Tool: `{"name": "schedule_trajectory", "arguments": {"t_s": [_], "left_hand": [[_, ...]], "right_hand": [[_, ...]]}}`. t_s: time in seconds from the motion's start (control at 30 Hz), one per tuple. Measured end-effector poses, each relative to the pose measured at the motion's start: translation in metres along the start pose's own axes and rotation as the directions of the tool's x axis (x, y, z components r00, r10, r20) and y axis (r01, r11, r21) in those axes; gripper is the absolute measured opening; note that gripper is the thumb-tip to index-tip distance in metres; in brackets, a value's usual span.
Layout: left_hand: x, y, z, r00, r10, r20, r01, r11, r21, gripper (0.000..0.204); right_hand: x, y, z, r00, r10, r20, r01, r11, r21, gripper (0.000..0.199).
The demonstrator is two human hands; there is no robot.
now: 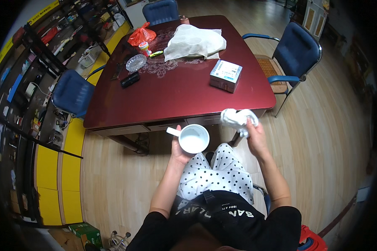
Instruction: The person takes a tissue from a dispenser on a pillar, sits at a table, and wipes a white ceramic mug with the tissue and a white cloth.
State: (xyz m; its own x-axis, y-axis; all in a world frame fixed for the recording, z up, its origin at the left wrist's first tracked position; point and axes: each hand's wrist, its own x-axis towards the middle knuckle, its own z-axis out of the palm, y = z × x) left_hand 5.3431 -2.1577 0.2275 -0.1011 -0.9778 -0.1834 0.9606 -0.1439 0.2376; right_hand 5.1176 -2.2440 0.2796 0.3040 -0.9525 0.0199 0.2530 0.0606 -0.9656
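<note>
White mug [194,139], mouth up, handle [173,131] pointing left

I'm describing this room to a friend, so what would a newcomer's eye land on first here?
Probably the glossy dark red table in the upper middle, with a pale cover draped near its far edge and a bright red plastic bag left of that. Next, at the near edge, the white mug in the left fingers and the crumpled white cloth in the right fingers.

Smooth mug [194,139], matt cloth [235,119], glossy table [167,98]
</note>
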Motion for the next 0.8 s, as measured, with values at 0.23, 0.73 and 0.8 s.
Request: {"name": "schedule_trajectory", "arguments": {"t_s": [0.23, 0.73, 0.8], "left_hand": [[0.006, -0.015, 0.039, 0.994, -0.074, 0.075, 0.071, 0.997, 0.040, 0.059], [-0.006, 0.029, -0.002, 0.953, 0.294, -0.079, -0.243, 0.891, 0.383, 0.056], [-0.018, 0.040, -0.003, 0.937, 0.267, -0.224, -0.214, 0.948, 0.235, 0.058]], "right_hand": [[-0.024, -0.013, 0.041, 0.964, -0.224, 0.143, 0.246, 0.955, -0.164, 0.029], [-0.020, 0.032, -0.020, 0.984, -0.173, -0.030, 0.174, 0.984, 0.032, 0.027], [-0.028, 0.040, -0.026, 0.998, -0.049, -0.049, 0.054, 0.993, 0.110, 0.026]]}}
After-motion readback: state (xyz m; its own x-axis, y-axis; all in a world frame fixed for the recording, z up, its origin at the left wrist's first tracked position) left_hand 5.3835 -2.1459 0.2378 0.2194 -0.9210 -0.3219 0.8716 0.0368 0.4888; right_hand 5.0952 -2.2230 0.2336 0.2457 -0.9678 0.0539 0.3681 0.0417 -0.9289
